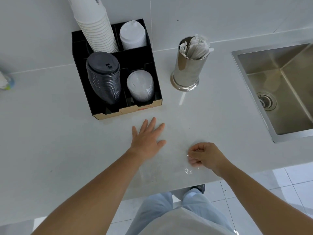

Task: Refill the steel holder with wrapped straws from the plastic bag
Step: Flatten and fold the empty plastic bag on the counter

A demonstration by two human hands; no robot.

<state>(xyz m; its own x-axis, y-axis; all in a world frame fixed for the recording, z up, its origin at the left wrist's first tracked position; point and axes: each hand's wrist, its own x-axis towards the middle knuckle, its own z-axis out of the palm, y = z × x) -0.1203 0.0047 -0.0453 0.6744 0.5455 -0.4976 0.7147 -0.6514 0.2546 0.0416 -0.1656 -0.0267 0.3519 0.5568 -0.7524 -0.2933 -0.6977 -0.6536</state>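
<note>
A shiny steel holder (188,68) stands upright on the counter, with several paper-wrapped straws (197,46) sticking out of its top. A clear, flat plastic bag (169,165) lies on the counter near the front edge and is hard to see; a crinkled corner (188,171) catches the light. My left hand (147,139) rests flat on the bag with fingers spread. To the right, my right hand (205,156) is closed, pinching the bag's thin film. I see no straws inside the bag.
A black organizer (155,78) left of the holder carries paper cups (96,28), black lids (104,78) and clear lids (140,85). A steel sink (277,85) is sunk into the counter at the right. The counter's front edge runs just below my hands.
</note>
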